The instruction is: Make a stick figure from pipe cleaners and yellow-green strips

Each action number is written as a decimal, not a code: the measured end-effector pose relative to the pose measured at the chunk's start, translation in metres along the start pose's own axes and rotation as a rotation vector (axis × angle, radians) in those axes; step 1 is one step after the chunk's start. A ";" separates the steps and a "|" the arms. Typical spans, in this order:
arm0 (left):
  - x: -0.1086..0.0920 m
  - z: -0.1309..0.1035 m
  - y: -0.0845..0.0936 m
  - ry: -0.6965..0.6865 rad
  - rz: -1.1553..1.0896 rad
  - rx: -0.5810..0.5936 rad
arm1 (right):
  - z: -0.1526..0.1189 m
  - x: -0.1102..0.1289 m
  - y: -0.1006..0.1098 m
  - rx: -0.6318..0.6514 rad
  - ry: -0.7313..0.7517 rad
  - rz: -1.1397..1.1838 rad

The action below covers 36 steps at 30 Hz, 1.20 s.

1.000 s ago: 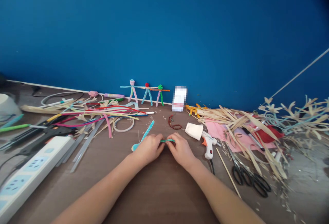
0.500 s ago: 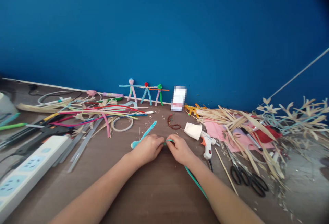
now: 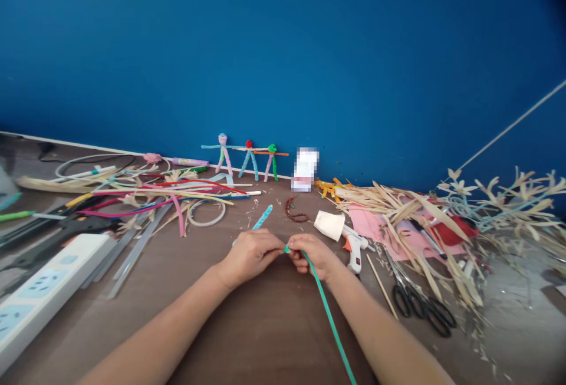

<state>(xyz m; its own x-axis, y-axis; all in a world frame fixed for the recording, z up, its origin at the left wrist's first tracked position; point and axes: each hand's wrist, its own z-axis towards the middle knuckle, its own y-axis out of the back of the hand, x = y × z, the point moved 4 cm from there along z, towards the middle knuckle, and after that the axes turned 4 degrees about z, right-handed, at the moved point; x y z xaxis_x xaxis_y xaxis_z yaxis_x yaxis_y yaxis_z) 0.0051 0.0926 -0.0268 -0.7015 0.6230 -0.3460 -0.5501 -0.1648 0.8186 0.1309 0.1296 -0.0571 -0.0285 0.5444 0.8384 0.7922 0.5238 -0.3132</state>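
My left hand [image 3: 255,257] is closed around a light-blue coiled pipe-cleaner piece [image 3: 264,216], whose upper end sticks out above the knuckles. Its rest is mostly covered by that hand. Fingertips of my right hand [image 3: 311,254] pinch a green pipe cleaner [image 3: 329,314] close beside the left fingertips. A small green bit shows between the two hands. From there the long green strand runs over the right hand and down toward the front edge of the picture.
Three pipe-cleaner figures [image 3: 249,161] lean on the blue wall. Right of my hands lie a glue gun [image 3: 354,250], scissors [image 3: 424,305] and dried leaves [image 3: 411,220]. On the left are a power strip [image 3: 48,290], glue sticks [image 3: 137,261] and loose pipe cleaners [image 3: 177,190]. Beads [image 3: 294,214] lie ahead.
The green strand has swung from under my right forearm to over my right hand. The right fingers have curled and turned. The blue piece's lower end has gone behind my left hand.
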 end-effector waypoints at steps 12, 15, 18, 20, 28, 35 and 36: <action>0.003 -0.001 0.000 0.202 -0.162 -0.152 | 0.002 -0.007 0.000 0.166 -0.079 0.094; 0.004 -0.001 -0.001 0.221 -0.204 -0.167 | 0.001 -0.008 -0.001 0.181 -0.084 0.100; 0.003 -0.001 -0.001 0.206 -0.209 -0.142 | 0.002 -0.009 -0.001 0.189 -0.083 0.103; 0.003 -0.001 -0.001 0.211 -0.202 -0.132 | 0.002 -0.009 -0.001 0.194 -0.093 0.096; 0.008 -0.002 -0.005 0.307 -0.116 -0.127 | 0.003 -0.010 -0.006 0.123 -0.007 0.013; 0.009 -0.002 -0.003 0.343 -0.059 -0.172 | 0.007 -0.013 -0.011 -0.023 0.177 -0.172; 0.010 -0.002 -0.004 0.342 -0.047 -0.174 | 0.007 -0.013 -0.012 -0.032 0.184 -0.199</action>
<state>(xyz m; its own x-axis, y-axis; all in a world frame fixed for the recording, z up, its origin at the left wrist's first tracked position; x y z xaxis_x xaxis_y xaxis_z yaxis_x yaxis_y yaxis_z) -0.0006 0.0981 -0.0338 -0.7680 0.3469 -0.5383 -0.6334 -0.2875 0.7184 0.1180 0.1206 -0.0676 -0.0762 0.3028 0.9500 0.8008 0.5862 -0.1226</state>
